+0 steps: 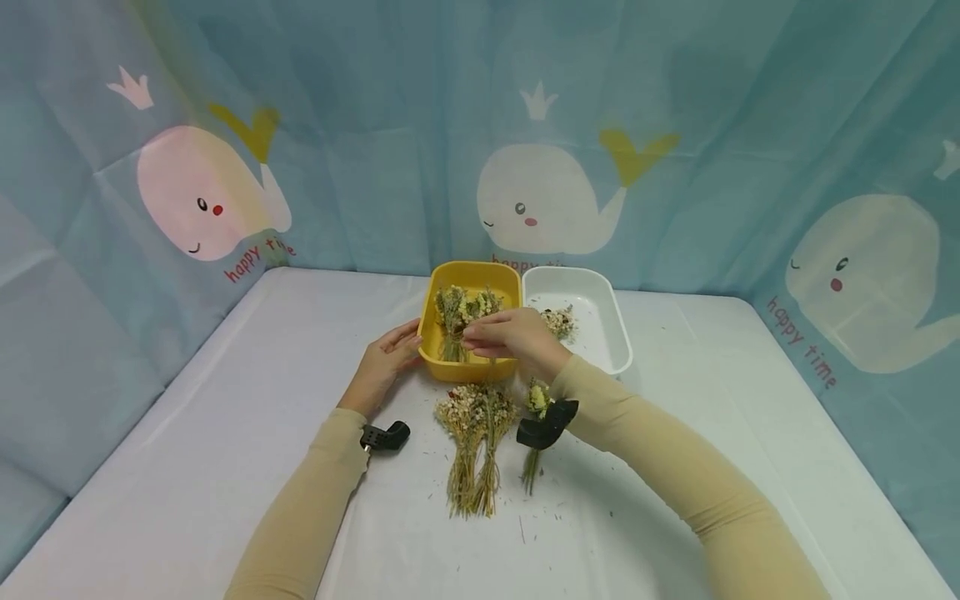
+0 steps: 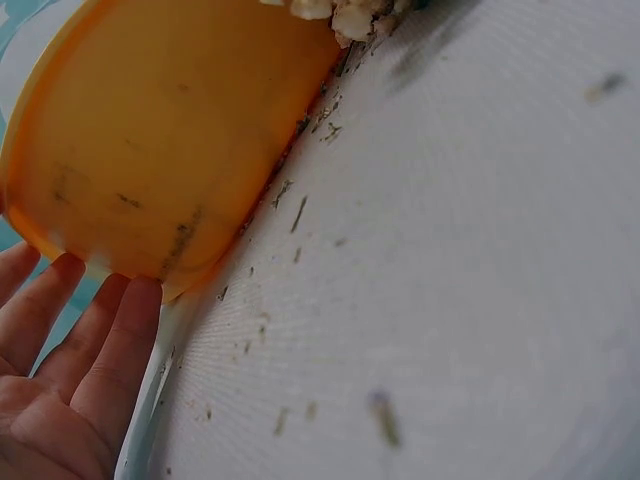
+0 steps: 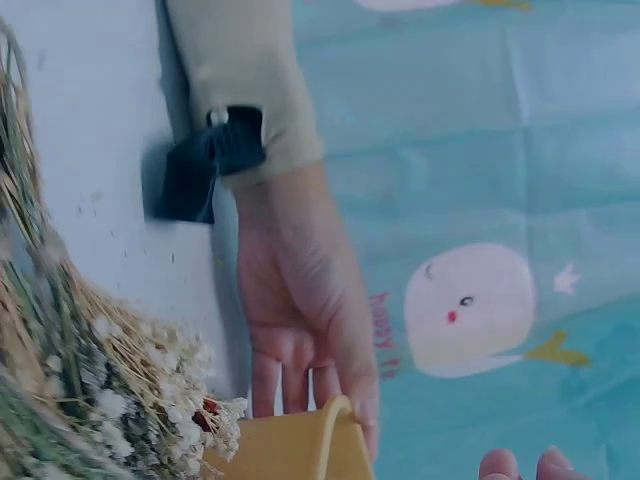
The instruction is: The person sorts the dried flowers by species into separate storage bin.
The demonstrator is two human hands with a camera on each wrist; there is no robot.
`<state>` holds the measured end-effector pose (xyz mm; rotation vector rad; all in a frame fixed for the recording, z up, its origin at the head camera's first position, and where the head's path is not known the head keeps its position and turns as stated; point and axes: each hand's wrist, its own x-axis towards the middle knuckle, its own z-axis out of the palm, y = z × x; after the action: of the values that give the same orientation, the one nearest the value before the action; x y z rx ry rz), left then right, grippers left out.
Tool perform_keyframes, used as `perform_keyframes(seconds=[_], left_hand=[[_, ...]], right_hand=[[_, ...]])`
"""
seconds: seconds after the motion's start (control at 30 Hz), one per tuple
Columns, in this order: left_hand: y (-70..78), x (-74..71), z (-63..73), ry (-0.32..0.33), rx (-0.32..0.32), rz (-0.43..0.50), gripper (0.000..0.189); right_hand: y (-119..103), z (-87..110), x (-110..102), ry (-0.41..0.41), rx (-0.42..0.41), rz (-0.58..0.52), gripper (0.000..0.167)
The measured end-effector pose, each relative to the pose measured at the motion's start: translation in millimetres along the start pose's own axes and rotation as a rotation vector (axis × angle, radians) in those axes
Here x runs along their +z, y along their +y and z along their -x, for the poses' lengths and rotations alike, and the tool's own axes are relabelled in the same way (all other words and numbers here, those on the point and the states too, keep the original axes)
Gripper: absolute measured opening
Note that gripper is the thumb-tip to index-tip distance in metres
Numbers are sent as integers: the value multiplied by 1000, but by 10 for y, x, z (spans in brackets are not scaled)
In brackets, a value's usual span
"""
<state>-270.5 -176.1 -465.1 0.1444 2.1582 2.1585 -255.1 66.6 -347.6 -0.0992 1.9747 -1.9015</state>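
Note:
My left hand [image 1: 386, 364] rests its extended fingertips against the left side of a yellow tray [image 1: 431, 367]; in the left wrist view those fingers [image 2: 120, 330] touch the tray's outer wall. Over the tray's right part hovers my right hand [image 1: 517, 333], fingers pointing left, beside bunches of dried flowers [image 1: 451, 307] inside the tray. Partly covered by that hand are pale flower heads [image 1: 483, 302]. At the bottom of the right wrist view only the right fingertips [image 3: 500, 463] show, with no object visible between them.
A white tray [image 1: 618, 329] stands against the yellow one, with a small dried flower cluster [image 1: 558, 321] in it. Before the trays lie dried bouquets [image 1: 472, 442] and one smaller yellow-headed bunch [image 1: 532, 462]. Plant crumbs dot the white tabletop [image 1: 420, 533]; a whale-print curtain [image 1: 375, 167] surrounds it.

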Motion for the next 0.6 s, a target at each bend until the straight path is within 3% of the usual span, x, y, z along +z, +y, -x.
perform_keyframes(seconds=[0.23,0.6], left_hand=[[9,-9,10,3,-13,-9,54],[49,8,29,3,-14,-10,54]], right_hand=[[52,222,-197,-23,-29,22,28],[216,495,-420,-40,29,53,35]])
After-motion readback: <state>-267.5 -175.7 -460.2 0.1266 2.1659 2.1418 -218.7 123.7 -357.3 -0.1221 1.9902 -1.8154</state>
